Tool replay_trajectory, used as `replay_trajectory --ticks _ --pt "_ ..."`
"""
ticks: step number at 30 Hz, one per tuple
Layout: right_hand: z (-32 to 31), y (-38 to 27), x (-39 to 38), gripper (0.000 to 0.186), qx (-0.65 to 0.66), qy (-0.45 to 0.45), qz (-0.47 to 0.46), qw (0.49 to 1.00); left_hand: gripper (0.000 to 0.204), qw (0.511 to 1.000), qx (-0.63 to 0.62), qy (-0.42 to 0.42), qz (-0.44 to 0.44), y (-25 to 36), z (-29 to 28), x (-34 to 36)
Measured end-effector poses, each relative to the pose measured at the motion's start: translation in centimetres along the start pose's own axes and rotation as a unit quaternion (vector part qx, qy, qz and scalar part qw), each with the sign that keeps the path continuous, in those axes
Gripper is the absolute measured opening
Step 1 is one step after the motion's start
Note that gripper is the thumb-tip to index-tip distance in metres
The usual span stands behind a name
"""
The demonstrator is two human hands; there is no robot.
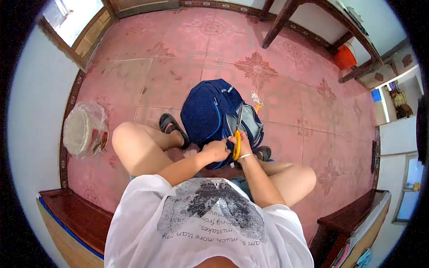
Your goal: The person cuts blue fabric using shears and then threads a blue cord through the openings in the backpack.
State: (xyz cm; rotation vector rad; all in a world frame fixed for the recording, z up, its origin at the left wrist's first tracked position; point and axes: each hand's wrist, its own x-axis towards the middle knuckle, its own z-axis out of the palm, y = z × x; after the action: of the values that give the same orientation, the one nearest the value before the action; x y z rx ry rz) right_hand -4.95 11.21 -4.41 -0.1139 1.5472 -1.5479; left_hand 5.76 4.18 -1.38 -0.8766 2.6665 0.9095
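at the left, a round, pale tub in crinkled clear plastic wrapping (85, 130) stands by the wall, red printing showing blurred through the film. next comes a dark, strappy sandal (169, 125) on the left foot. a rounded navy-blue fabric backpack (201, 107) with light-blue piping and a smooth grey panel lies between the legs. the left hand (216, 151) is at its near edge, fingers curled; whether they grip anything, i cannot tell. below, a white cotton t-shirt (214, 210) bears a speckled grey-black print with lettering, upside down from here. the right hand (244, 145), with a pale bangle at its wrist, grips the yellow loop handles of slim metal scissors (237, 136), blades pointing away over the backpack. just beyond lies a tangle of white cord (255, 97) on glossy pink patterned floor tiles (286, 107).
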Motion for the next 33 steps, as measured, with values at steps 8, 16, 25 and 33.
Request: replay_trajectory --ticks 8,16,25,33 --pt "-0.5 1.9 0.9 0.041 -0.006 -0.021 -0.03 0.999 0.081 0.949 -0.28 0.014 -0.146 -1.9 1.0 -1.2" --pt "2.0 -2.1 -1.4 0.041 0.112 -0.008 0.025 0.993 0.036 0.924 -0.365 0.116 -0.009 -0.9 1.5 -1.7" --pt "1.0 1.0 -0.8 0.044 -0.004 -0.061 -0.024 0.998 0.058 0.57 -0.743 -0.068 -0.345 -4.2 0.2 2.3" --pt "0.8 -0.1 -1.2 0.042 0.025 -0.046 -0.042 0.998 0.04 0.629 -0.733 0.009 -0.261 -4.1 -0.6 2.3"
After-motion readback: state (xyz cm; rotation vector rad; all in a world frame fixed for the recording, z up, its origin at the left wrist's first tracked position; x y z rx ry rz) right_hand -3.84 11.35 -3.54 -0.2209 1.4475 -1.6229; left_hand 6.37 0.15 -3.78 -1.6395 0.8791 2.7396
